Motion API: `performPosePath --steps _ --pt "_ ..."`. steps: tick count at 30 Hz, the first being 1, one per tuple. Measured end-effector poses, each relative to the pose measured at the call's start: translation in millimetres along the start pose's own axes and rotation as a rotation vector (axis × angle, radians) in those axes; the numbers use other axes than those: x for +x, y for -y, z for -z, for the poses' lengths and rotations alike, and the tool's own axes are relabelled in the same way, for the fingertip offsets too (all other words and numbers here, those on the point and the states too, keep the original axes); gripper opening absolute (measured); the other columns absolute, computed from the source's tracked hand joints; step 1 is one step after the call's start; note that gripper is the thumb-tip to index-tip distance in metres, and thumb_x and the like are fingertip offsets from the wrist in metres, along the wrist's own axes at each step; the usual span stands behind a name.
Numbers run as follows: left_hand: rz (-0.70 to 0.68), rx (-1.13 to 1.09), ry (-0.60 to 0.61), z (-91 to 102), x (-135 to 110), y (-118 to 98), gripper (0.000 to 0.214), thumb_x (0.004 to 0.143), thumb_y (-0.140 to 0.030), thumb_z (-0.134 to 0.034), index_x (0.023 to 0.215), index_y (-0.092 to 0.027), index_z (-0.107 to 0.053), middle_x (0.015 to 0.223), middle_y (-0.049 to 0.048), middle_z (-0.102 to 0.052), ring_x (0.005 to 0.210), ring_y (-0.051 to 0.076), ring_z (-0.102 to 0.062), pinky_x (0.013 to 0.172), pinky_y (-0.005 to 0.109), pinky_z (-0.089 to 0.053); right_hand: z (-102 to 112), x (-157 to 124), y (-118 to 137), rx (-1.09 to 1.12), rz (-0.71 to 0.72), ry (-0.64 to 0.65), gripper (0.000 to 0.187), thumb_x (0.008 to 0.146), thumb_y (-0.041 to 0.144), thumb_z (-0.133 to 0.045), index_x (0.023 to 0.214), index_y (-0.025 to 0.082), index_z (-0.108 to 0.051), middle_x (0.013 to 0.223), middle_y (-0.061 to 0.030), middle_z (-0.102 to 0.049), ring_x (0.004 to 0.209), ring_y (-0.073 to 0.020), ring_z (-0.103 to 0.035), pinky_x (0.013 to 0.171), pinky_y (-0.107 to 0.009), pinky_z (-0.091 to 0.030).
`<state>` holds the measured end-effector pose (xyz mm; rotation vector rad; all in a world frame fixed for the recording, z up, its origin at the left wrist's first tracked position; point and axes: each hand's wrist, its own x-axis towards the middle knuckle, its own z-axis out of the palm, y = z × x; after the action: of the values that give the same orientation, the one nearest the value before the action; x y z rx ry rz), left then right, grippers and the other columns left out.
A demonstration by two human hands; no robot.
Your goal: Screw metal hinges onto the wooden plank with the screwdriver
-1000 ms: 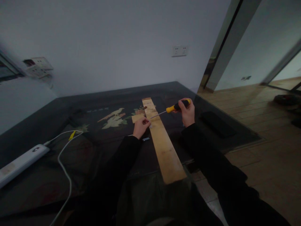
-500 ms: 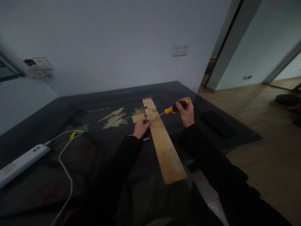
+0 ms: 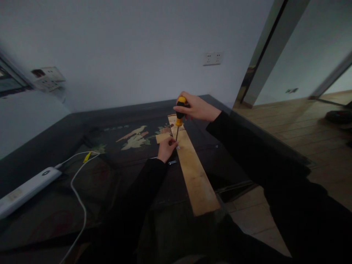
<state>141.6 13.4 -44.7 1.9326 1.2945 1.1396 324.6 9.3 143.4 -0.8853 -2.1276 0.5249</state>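
"Head view: what does the right hand [image 3: 196,107] have?"
"A screwdriver [image 3: 179,121], fingers curled round its handle, just above centre; the forearm slants in from the lower right."
"And the left hand [image 3: 165,148]?"
"Fingertips pinched together near the screwdriver's tip, over the wooden board [image 3: 196,172] running from centre to lower middle. I can't tell what's between them."
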Motion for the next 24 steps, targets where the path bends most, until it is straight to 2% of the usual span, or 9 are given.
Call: performPosePath --steps 3,9,11,14,16,17,21,23,24 --pt "-0.007 -0.007 0.000 -0.4 0 2 0.016 0.077 -0.029 -0.064 0.068 -0.018 -0.058 0.057 -0.0038 -0.051 0.057 0.012 -0.047 0.056 0.023 -0.034 2 20 0 0.005 0.007 0.146 0.027 0.075 0.034 -0.073 0.091 0.018 -0.058 0.067 0.0039 -0.051 0.063 -0.0090 -0.052 0.058 -0.022 -0.045" --pt "-0.004 0.026 -0.002 1.1 -2 -4 0.014 0.077 -0.028 -0.064 0.069 -0.018 -0.059 0.060 -0.0028 -0.055 0.060 0.013 -0.050 0.060 0.024 -0.037 -1 50 -6 -0.156 0.119 0.140 0.023 0.070 0.029 -0.077 0.080 0.015 -0.062 0.068 0.0035 -0.050 0.074 -0.0108 -0.056 0.069 -0.025 -0.044" --pt "-0.013 0.048 -0.017 1.5 -2 -7 0.013 0.077 -0.027 -0.064 0.069 -0.018 -0.060 0.060 -0.0027 -0.054 0.060 0.013 -0.050 0.060 0.025 -0.037 -5 54 -2 -0.286 0.144 0.106 0.027 0.070 0.036 -0.077 0.075 0.014 -0.061 0.068 0.0030 -0.048 0.080 -0.0137 -0.059 0.075 -0.028 -0.044" --pt "-0.026 0.068 -0.030 1.4 -2 -8 0.012 0.076 -0.027 -0.065 0.068 -0.018 -0.060 0.059 -0.0027 -0.054 0.060 0.013 -0.050 0.061 0.025 -0.038 -10 54 13 -0.426 0.124 -0.042 0.036 0.073 0.047 -0.072 0.071 0.012 -0.062 0.067 0.0020 -0.047 0.091 -0.0189 -0.061 0.083 -0.034 -0.042" --pt "-0.027 0.069 -0.024 1.1 -2 -7 0.013 0.076 -0.027 -0.065 0.068 -0.018 -0.060 0.060 -0.0026 -0.055 0.060 0.013 -0.050 0.061 0.025 -0.038 -9 53 30 -0.493 0.071 -0.053 0.039 0.077 0.051 -0.067 0.075 0.012 -0.065 0.068 0.0010 -0.050 0.095 -0.0204 -0.061 0.085 -0.035 -0.041" --pt "-0.023 0.070 -0.021 0.9 -2 -6 0.013 0.076 -0.027 -0.065 0.069 -0.017 -0.060 0.061 -0.0026 -0.055 0.061 0.013 -0.050 0.061 0.025 -0.038 -7 52 41 -0.537 0.039 0.005 0.040 0.078 0.051 -0.066 0.079 0.012 -0.067 0.070 0.0002 -0.053 0.095 -0.0202 -0.061 0.084 -0.035 -0.041" --pt "-0.007 0.076 -0.011 0.3 -1 -3 0.014 0.077 -0.029 -0.063 0.070 -0.017 -0.060 0.060 -0.0029 -0.054 0.061 0.013 -0.050 0.061 0.025 -0.037 5 50 80 -0.736 -0.059 0.463 0.045 0.073 0.044 -0.074 0.102 0.011 -0.071 0.088 -0.0069 -0.067 0.089 -0.0185 -0.061 0.079 -0.030 -0.042" --pt "-0.011 0.073 -0.009 0.2 -1 -2 0.013 0.077 -0.028 -0.064 0.070 -0.017 -0.060 0.060 -0.0029 -0.054 0.060 0.013 -0.050 0.061 0.025 -0.037 6 49 92 -0.819 -0.072 0.545 0.044 0.077 0.042 -0.070 0.109 0.011 -0.070 0.094 -0.0093 -0.069 0.089 -0.0195 -0.062 0.078 -0.031 -0.042" --pt "-0.013 0.069 -0.009 0.2 -1 -2 0.013 0.077 -0.028 -0.064 0.069 -0.017 -0.060 0.061 -0.0028 -0.055 0.060 0.013 -0.050 0.061 0.025 -0.037 5 47 94 -0.864 -0.078 0.530 0.043 0.080 0.041 -0.067 0.111 0.012 -0.070 0.096 -0.0104 -0.069 0.091 -0.0209 -0.062 0.079 -0.032 -0.041"
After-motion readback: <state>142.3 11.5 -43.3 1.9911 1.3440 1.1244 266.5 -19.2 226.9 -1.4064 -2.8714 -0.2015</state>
